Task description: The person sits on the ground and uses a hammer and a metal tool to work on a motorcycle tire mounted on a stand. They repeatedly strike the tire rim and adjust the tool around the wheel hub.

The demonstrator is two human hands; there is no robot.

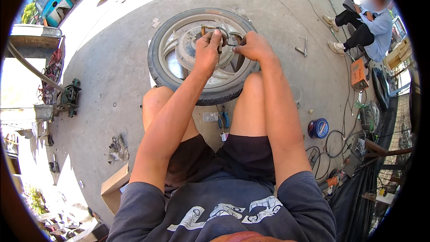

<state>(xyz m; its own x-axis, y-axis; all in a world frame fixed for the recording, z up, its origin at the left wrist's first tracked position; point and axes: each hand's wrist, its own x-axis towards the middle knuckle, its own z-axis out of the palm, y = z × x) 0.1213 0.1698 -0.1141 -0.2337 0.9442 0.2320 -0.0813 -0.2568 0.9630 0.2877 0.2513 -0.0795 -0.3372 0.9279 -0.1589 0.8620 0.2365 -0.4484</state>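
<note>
A motorcycle-type wheel with a black tyre and a dusty grey spoked rim lies flat on the ground in front of my knees. Over its hub my left hand is closed, thumb upward, around thin dark wires that loop up near the hub. Part of what sits in that fist is hidden by the fingers. A brownish stub shows just behind it. To the right, over the rim, my right hand pinches the end of a dark wire that runs toward the left hand.
Pliers with blue handles lie between my legs. A dark blue round tub, a T-shaped metal tool and an orange machine with cables are on the right. A seated person is at far right; a cardboard box is at lower left.
</note>
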